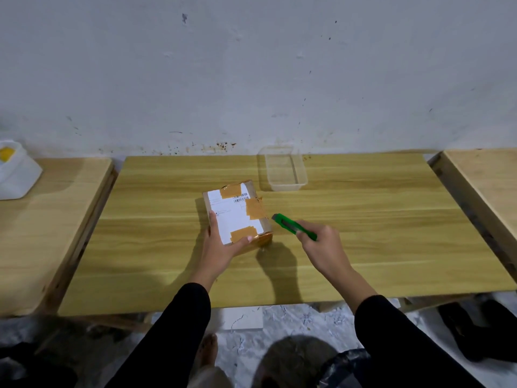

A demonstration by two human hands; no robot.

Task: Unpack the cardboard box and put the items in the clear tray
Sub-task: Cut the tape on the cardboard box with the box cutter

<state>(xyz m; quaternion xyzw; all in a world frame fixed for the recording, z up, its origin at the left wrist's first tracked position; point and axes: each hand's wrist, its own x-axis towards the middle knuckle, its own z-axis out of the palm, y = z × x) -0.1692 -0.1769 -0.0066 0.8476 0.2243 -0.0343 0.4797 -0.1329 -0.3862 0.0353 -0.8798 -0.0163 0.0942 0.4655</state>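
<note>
Cardboard box [237, 212]: white barcode label [233, 211], unreadable

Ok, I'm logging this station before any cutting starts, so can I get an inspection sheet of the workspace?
Surface: wooden table, bare apart from the job's things.
Job's things: cardboard box, still taped shut, white label on top; clear tray beyond it, empty; green box cutter.
Clutter: nothing seen on this table.
Hands: left hand grips the box's near end; right hand holds the cutter, its tip beside the box's right edge.
Cables: nothing seen.
Surroundings: stained wall; white container on the left side table; another table at right.
</note>
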